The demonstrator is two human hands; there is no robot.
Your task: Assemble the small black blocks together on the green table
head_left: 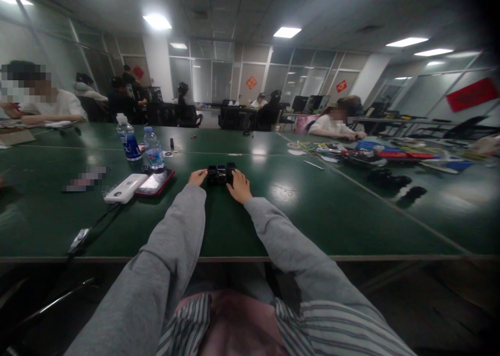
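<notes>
On the green table (312,225) in front of me lies a row of small black block-shaped pieces (221,174), with shiny parts in the middle. I cannot make out their exact kind or whether they are joined. My left hand (198,177) is closed at the left end of the row, its thumb and fingertips against the side. My right hand (239,186) has its fingers curled over the taller black block (231,167) at the right end, partly hiding it. Both forearms reach straight forward in grey sleeves.
Left of my hands lie a red-edged phone (156,183) and a white power bank (126,188) with a cable (97,223). Two bottles (128,139) stand behind them. At right are a pile of coloured items (390,152) and dark objects (394,181). People sit around the room.
</notes>
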